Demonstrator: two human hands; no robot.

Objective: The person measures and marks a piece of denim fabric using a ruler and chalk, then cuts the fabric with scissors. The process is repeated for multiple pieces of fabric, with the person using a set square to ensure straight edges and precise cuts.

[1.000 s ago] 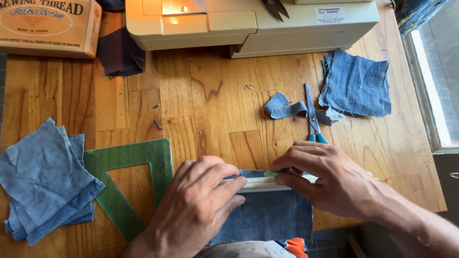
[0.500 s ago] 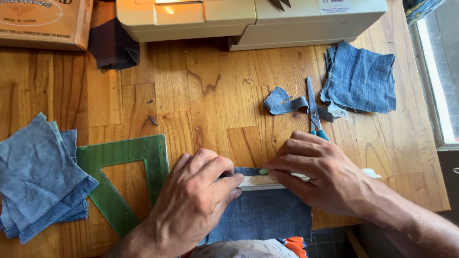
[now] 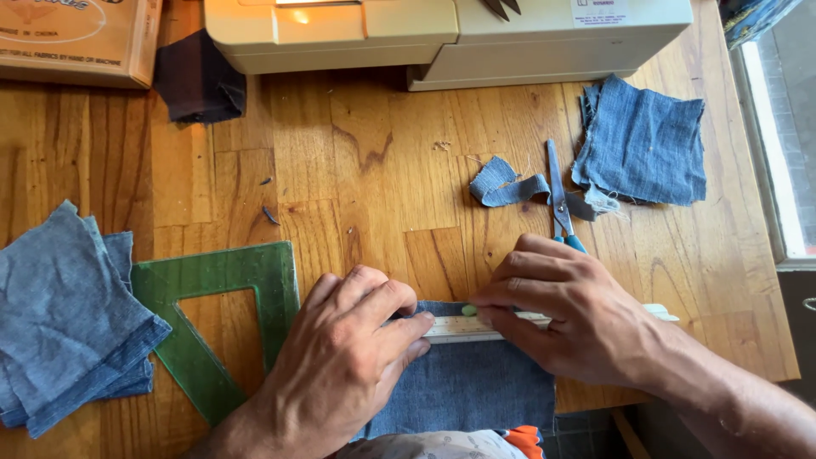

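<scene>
Denim, a blue square patch (image 3: 476,391), lies flat at the near edge of the wooden tabletop (image 3: 365,195), at six o'clock; it looks soft, light and floppy, apt to shift, so it is best pinned flat from above or lifted by an edge. Both hands press a pale ruler (image 3: 476,327) across its top edge: the left hand (image 3: 340,365) with fingers curled down, the right hand (image 3: 569,314) flattened beside a small green marker (image 3: 469,310). Farther off, blue-handled scissors (image 3: 561,204) lie at one o'clock, and a green set square (image 3: 212,314) at nine.
</scene>
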